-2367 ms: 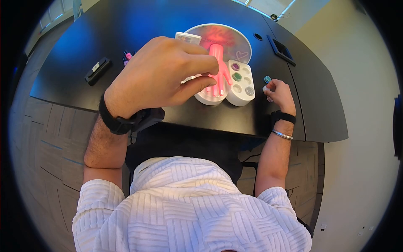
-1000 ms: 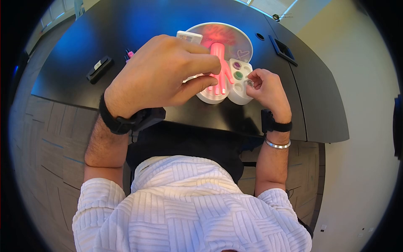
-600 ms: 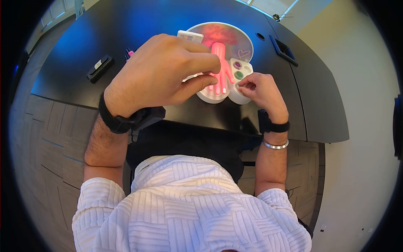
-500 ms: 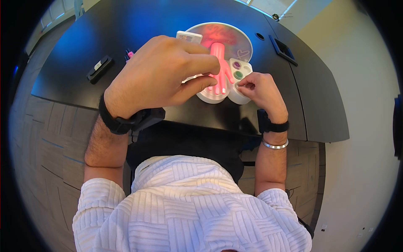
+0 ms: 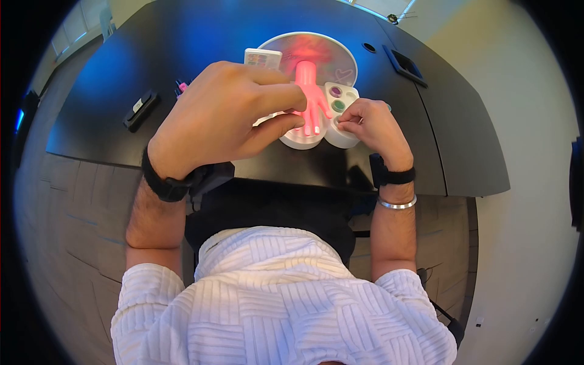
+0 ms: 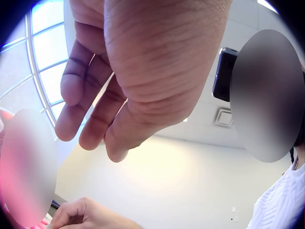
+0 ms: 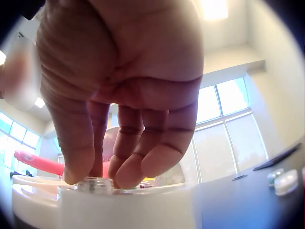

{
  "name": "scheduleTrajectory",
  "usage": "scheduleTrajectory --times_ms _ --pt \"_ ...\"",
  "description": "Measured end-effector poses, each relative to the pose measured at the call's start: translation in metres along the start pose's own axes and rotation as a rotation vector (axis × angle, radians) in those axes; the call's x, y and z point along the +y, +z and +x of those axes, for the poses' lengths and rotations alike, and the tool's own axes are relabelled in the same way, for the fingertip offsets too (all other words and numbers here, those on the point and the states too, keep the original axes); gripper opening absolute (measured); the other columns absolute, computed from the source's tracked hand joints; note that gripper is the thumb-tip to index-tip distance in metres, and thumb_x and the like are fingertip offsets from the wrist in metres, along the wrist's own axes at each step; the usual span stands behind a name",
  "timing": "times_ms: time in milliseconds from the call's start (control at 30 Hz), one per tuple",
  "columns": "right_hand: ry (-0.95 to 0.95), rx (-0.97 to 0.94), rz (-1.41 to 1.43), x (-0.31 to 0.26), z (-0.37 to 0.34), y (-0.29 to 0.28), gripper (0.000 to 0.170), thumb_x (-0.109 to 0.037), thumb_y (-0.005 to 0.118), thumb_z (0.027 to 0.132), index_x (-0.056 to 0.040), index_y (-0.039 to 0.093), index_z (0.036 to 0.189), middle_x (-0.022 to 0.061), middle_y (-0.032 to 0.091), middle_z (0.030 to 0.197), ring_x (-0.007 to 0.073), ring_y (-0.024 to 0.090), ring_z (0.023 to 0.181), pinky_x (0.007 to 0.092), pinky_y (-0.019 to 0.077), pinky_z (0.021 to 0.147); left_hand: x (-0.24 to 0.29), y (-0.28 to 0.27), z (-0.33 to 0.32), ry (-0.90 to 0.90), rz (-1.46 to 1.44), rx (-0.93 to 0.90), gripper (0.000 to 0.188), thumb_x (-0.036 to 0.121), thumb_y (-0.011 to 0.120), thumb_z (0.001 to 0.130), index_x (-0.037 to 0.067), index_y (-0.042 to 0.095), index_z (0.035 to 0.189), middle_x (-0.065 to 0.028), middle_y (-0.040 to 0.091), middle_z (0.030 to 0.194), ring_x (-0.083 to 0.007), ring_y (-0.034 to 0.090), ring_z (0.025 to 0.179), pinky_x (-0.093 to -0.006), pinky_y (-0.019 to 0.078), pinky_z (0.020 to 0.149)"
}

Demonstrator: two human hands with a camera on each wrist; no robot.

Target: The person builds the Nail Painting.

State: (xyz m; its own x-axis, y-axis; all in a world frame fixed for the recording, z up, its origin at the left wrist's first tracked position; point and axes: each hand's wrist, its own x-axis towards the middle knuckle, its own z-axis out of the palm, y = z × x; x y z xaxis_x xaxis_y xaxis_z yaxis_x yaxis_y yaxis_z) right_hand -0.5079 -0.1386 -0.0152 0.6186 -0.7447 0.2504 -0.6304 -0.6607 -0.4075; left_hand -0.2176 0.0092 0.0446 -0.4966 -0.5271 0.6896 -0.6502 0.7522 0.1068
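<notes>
My right hand [image 5: 374, 128] is over the white holder [image 5: 342, 140]; in the right wrist view its thumb and fingers pinch a small clear jar [image 7: 94, 185] that sits low in the holder. A purple jar [image 5: 336, 92] and a green jar [image 5: 338, 106] fill wells farther back. My left hand [image 5: 225, 112] hovers in the air with thumb and index finger apart and the other fingers loosely bent, holding nothing. Beyond it a pink model hand [image 5: 312, 100] lies on a white lit base [image 5: 301, 144], partly hidden by my left fingers.
Behind the model hand stands a round panel [image 5: 340, 58] with a heart on it. A white palette case [image 5: 263, 59], several pink-and-black bottles [image 5: 181, 87] and a black case [image 5: 140, 111] are on the left. Small jars [image 7: 286, 182] and a black frame [image 5: 404, 66] lie to the right.
My right hand has moved left from the small jars on the table to the holder, now pinching a clear jar at its front well. The left hand has stayed in place.
</notes>
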Motion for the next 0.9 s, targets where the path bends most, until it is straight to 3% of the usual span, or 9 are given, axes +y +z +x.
scheduleTrajectory --times_ms 133,200,267,333,367,600,733,800,900 --pt "-0.001 -0.031 0.080 0.010 -0.003 -0.014 0.017 -0.011 0.086 0.085 0.0003 0.084 0.097 0.0181 0.078 0.088 0.0300 0.077 0.080 0.0394 0.0594 0.076 0.004 -0.006 0.000 -0.021 0.039 -0.009 0.015 0.010 0.086 0.089 0.003 0.076 0.097 -0.0106 0.073 0.084 -0.0293 0.072 0.072 -0.0374 0.0567 0.064" --pt "-0.032 0.119 0.034 0.027 -0.007 -0.023 0.018 -0.011 0.086 0.086 0.0017 0.082 0.098 0.0176 0.076 0.087 0.0270 0.074 0.074 0.0370 0.0591 0.074 0.001 -0.007 0.000 -0.018 0.030 -0.001 0.015 0.010 0.086 0.089 0.003 0.076 0.098 -0.0108 0.074 0.084 -0.0293 0.072 0.073 -0.0371 0.0568 0.064" --pt "-0.010 0.146 0.028 0.041 -0.012 -0.035 0.020 -0.011 0.086 0.086 0.0021 0.081 0.101 0.0159 0.076 0.086 0.0240 0.073 0.072 0.0358 0.0589 0.073 0.000 -0.006 -0.001 -0.021 0.020 0.005 0.015 0.010 0.086 0.089 0.003 0.075 0.098 -0.0110 0.074 0.085 -0.0292 0.073 0.073 -0.0368 0.0569 0.064" --pt "0.247 0.194 0.027 0.049 -0.017 -0.045 0.021 -0.010 0.086 0.087 0.0025 0.080 0.103 0.0134 0.076 0.084 0.0215 0.072 0.072 0.0358 0.0591 0.073 -0.002 -0.005 -0.001 -0.009 0.019 0.003 0.016 0.009 0.086 0.089 0.003 0.075 0.099 -0.0108 0.074 0.085 -0.0289 0.074 0.074 -0.0364 0.0573 0.064" --pt "0.276 0.196 0.028 0.063 -0.019 -0.048 0.024 -0.012 0.087 0.087 0.0020 0.080 0.105 0.0127 0.078 0.087 0.0211 0.073 0.075 0.0361 0.0597 0.075 -0.002 -0.004 -0.001 -0.012 0.018 0.003 0.016 0.009 0.086 0.089 0.003 0.075 0.099 -0.0108 0.074 0.085 -0.0289 0.074 0.074 -0.0364 0.0573 0.064" --pt "0.421 0.178 -0.218 0.108 -0.027 -0.043 0.033 -0.014 0.090 0.084 0.0009 0.080 0.112 0.0166 0.082 0.096 0.0263 0.079 0.087 0.0377 0.0614 0.081 -0.001 -0.003 -0.001 -0.004 0.035 -0.003 0.017 0.009 0.086 0.089 0.003 0.075 0.099 -0.0109 0.074 0.084 -0.0291 0.074 0.074 -0.0361 0.0571 0.064" --pt "0.353 0.200 -0.255 0.104 -0.027 -0.030 0.034 -0.014 0.090 0.085 0.0003 0.080 0.114 0.0170 0.082 0.095 0.0296 0.080 0.088 0.0403 0.0620 0.083 0.000 -0.002 0.000 -0.017 0.032 -0.030 0.017 0.009 0.086 0.089 0.003 0.075 0.099 -0.0108 0.074 0.084 -0.0288 0.074 0.074 -0.0362 0.0571 0.064" --pt "0.547 0.042 -0.057 0.094 -0.019 -0.033 0.027 -0.010 0.089 0.086 0.0022 0.078 0.108 0.0149 0.078 0.091 0.0218 0.077 0.077 0.0368 0.0602 0.072 0.000 -0.002 0.001 -0.014 0.028 -0.033 0.016 0.009 0.086 0.089 0.003 0.075 0.099 -0.0108 0.074 0.084 -0.0284 0.074 0.074 -0.0359 0.0574 0.064" --pt "0.452 0.071 -0.185 0.109 -0.015 -0.019 0.020 -0.006 0.087 0.086 0.0023 0.076 0.101 0.0126 0.075 0.084 0.0206 0.073 0.068 0.0373 0.0579 0.066 0.001 -0.004 0.002 -0.016 0.025 -0.036 0.016 0.008 0.086 0.090 0.003 0.075 0.100 -0.0106 0.074 0.084 -0.0277 0.075 0.075 -0.0354 0.0580 0.065"
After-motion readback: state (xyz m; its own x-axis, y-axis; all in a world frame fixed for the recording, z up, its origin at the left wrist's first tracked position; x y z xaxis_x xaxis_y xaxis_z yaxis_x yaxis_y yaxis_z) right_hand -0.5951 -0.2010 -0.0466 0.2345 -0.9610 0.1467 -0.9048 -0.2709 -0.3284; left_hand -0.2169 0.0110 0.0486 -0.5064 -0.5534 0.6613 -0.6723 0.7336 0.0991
